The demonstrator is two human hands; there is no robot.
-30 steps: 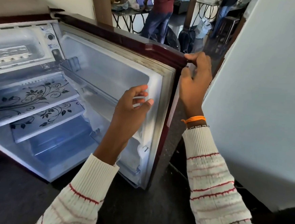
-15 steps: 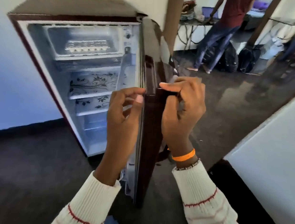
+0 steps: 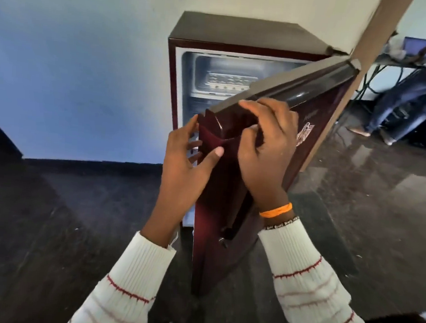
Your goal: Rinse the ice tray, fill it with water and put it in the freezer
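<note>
While the ice tray (image 3: 227, 82) is sitting in the freezer compartment (image 3: 239, 69) at the top of the fridge (image 3: 232, 33), both hands are gripping the door (image 3: 231, 201).

Left hand (image 3: 183, 164) is clasping the door's free edge, thumb lying across the maroon front, fingers wrapping behind; right hand (image 3: 266, 150) is curling its grip over the top corner, an orange band (image 3: 275, 211) showing at the wrist. Door is standing partly open, hiding the shelves below the tray.
</note>
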